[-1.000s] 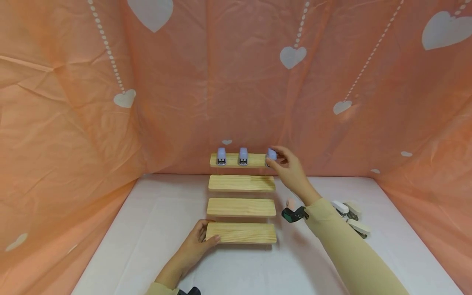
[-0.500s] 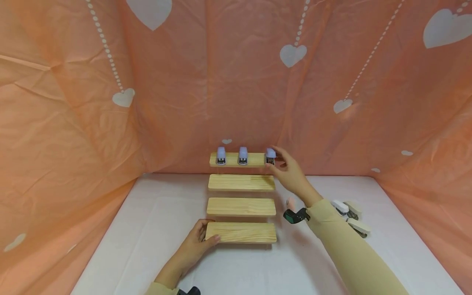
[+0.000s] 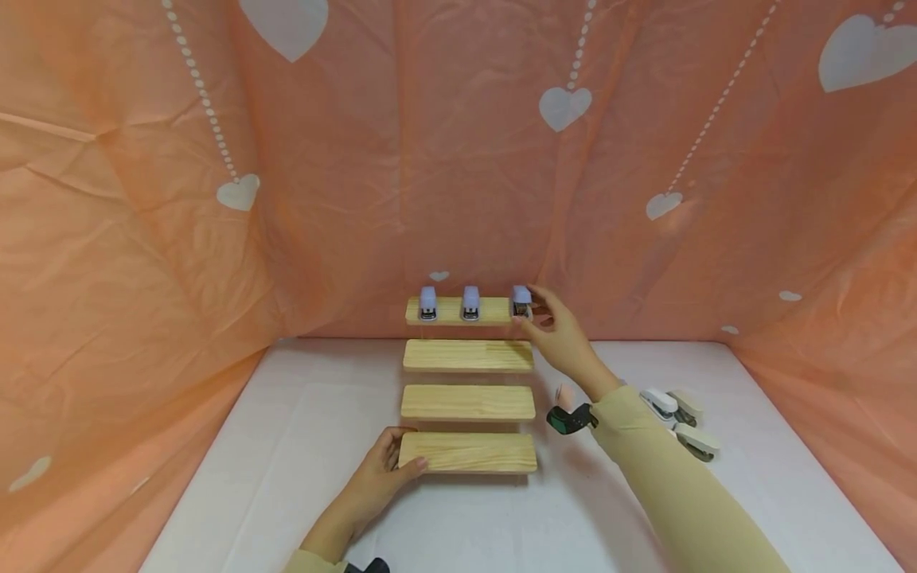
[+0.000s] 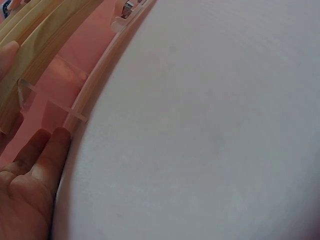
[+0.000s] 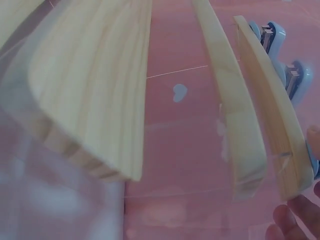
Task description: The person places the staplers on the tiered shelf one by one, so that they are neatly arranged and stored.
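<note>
a small, lavender plastic stapler [image 3: 521,294] with a metal front stands at the right end of the top pale wooden board [image 3: 491,312]. the right hand [image 3: 562,334] pinches it, thumb and forefinger curved around it. the left hand [image 3: 376,477] grips the lowest pale wooden board [image 3: 476,454] by its left end. two matching lavender staplers [image 3: 470,301] share the top board.

Beige long sleeves [image 3: 680,469], black right-wrist device [image 3: 579,418] with greenish panel [image 3: 559,421], black left-wrist device [image 3: 376,566]
</note>
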Action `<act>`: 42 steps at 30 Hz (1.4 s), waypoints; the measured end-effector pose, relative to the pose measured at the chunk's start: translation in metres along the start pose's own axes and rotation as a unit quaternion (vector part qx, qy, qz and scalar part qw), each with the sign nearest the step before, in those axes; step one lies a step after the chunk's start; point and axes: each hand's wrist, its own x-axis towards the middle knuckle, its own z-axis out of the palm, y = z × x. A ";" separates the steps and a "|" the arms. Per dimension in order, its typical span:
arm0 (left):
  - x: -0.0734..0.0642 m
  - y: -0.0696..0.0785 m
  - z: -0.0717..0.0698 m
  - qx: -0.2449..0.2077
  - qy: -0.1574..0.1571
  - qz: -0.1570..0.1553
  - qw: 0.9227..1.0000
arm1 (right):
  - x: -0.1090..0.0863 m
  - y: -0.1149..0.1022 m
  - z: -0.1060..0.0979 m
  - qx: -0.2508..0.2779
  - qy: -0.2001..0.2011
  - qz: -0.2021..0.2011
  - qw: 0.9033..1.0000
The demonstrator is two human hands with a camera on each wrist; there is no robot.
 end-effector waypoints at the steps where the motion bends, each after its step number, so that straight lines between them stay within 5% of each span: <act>1: 0.000 0.000 0.000 -0.002 0.001 0.000 1.000 | -0.001 0.000 -0.001 0.005 0.000 0.000 1.000; 22: -0.001 0.000 -0.001 0.002 -0.002 0.005 1.000 | -0.007 -0.002 -0.002 -0.001 -0.012 -0.037 0.999; 42: -0.001 0.000 0.000 -0.008 -0.003 0.006 1.000 | -0.014 0.010 -0.006 0.007 -0.015 -0.007 1.000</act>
